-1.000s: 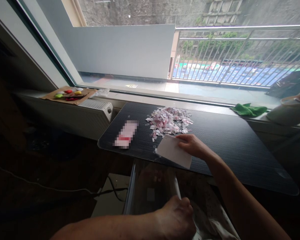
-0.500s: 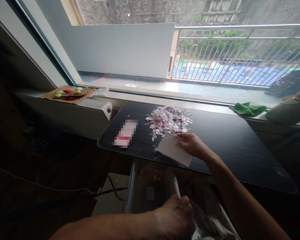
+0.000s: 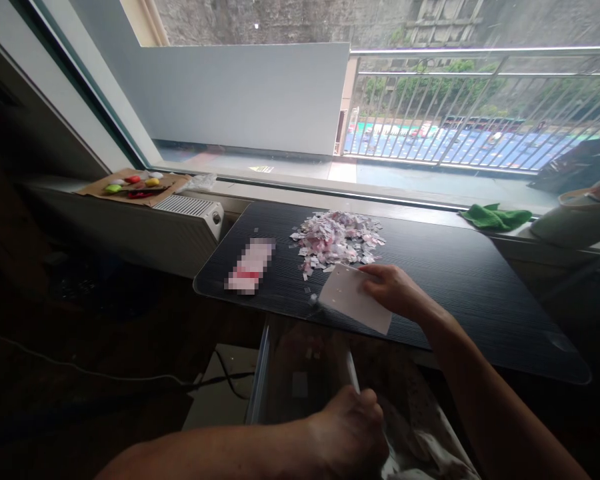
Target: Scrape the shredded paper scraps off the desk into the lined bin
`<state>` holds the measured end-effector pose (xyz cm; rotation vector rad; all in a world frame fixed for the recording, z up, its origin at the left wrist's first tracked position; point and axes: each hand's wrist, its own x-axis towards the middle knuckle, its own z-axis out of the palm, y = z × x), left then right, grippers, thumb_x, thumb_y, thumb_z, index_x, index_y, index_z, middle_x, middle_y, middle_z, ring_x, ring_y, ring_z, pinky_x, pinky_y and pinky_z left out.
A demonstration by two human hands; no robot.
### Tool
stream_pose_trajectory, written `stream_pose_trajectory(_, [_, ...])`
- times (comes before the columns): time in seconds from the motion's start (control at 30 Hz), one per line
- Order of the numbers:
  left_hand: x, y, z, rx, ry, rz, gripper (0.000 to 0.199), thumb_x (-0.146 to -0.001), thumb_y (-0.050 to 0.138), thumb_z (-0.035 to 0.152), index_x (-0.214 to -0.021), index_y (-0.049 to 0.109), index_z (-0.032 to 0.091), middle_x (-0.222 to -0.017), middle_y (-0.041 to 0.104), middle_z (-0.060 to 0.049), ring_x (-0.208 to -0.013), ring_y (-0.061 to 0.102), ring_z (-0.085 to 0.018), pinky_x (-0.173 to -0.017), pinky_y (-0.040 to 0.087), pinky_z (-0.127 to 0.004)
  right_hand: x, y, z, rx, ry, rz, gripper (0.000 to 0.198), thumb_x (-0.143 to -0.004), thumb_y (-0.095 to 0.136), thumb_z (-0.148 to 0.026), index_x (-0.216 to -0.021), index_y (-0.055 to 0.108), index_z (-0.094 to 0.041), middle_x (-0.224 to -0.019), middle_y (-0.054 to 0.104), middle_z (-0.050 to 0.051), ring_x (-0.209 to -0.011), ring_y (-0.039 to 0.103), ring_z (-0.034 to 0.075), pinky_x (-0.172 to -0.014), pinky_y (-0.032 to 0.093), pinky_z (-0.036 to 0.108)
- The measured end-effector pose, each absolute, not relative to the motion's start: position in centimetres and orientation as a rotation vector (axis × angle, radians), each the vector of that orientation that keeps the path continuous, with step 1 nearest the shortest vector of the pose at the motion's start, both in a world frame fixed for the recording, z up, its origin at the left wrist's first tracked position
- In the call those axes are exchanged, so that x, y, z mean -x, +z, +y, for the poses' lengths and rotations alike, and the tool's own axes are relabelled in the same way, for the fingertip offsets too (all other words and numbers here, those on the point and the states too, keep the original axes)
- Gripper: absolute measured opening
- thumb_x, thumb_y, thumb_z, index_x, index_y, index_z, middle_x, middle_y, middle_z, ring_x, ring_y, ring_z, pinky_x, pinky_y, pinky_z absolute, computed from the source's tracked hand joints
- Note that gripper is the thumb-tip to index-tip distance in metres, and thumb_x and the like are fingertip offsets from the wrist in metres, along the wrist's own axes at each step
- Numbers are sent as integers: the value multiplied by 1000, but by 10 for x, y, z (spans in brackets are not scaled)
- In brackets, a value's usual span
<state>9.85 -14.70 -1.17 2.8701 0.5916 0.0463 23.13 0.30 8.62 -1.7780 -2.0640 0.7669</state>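
Observation:
In my right hand [image 3: 393, 290] is a white card [image 3: 355, 300], pinched at its right side and tilted over the front part of the dark tabletop [image 3: 445, 287]. Just beyond the card lies a heap of small white and pink paper scraps [image 3: 335, 237]. A few loose scraps lie by the card's left corner. My left hand [image 3: 355, 427] is closed around the right rim of a clear plastic bin [image 3: 300, 383] below the table's front edge. Some small pale pieces show inside the bin.
A pixelated pink and white item [image 3: 251, 267] lies on the table's left. Behind stands a radiator [image 3: 187, 230], with brown cardboard [image 3: 93, 190] bearing coloured pieces on the ledge. A green cloth [image 3: 495, 217] rests on the sill at right. Cables [image 3: 130, 378] run at lower left.
My right hand and the card have shifted slightly to the right. My left hand stays on the bin's rim. The scrap heap looks about the same.

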Motion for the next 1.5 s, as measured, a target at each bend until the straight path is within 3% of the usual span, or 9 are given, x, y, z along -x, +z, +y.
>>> stream_pose_trajectory(0.37, [-92, -2, -145, -2897, 59, 562, 14, -77, 72, 23, -67, 66, 15, -78, 63, -8, -85, 55, -23, -59, 37, -31, -223, 69, 7, 1733, 1254, -1708, 39, -66, 49, -17, -95, 73, -12, -72, 68, 3, -62, 58, 15, -51, 41, 20])
stream_pose_trajectory(0.73, [-91, -1, -147, -2910, 99, 585, 13, -77, 73, 25, -70, 68, 15, -84, 65, -8, -86, 55, -23, -62, 37, -29, -230, 73, 8, 1777, 1156, -1784, 39, -68, 49, -16, -98, 73, -12, -73, 69, 3, -61, 59, 15, -51, 42, 21])
stream_pose_trajectory(0.93, [-94, 0, -145, -2882, 40, 560, 13, -74, 74, 23, -67, 67, 15, -76, 63, -8, -83, 56, -23, -59, 38, -30, -225, 69, 16, 1689, 1119, -1678, 42, -72, 50, -16, -109, 69, -11, -87, 71, 6, -70, 62, 16, -58, 46, 21])
stream_pose_trajectory(1.13, [-98, 4, -141, -2834, -72, 535, 16, -72, 75, 21, -62, 66, 14, -70, 62, -7, -79, 57, -23, -55, 36, -28, -213, 65, 20, 1645, 1296, -1771, 37, -67, 53, -12, -97, 74, -11, -78, 72, 4, -65, 61, 15, -56, 45, 21])
stream_pose_trajectory(1.5, [-97, 8, -140, -2822, -66, 517, 15, -72, 75, 18, -61, 65, 15, -68, 62, -8, -78, 57, -23, -53, 36, -28, -235, 64, 10, 1705, 1312, -1691, 38, -67, 52, -16, -98, 74, -13, -77, 71, 3, -63, 60, 15, -54, 44, 21])
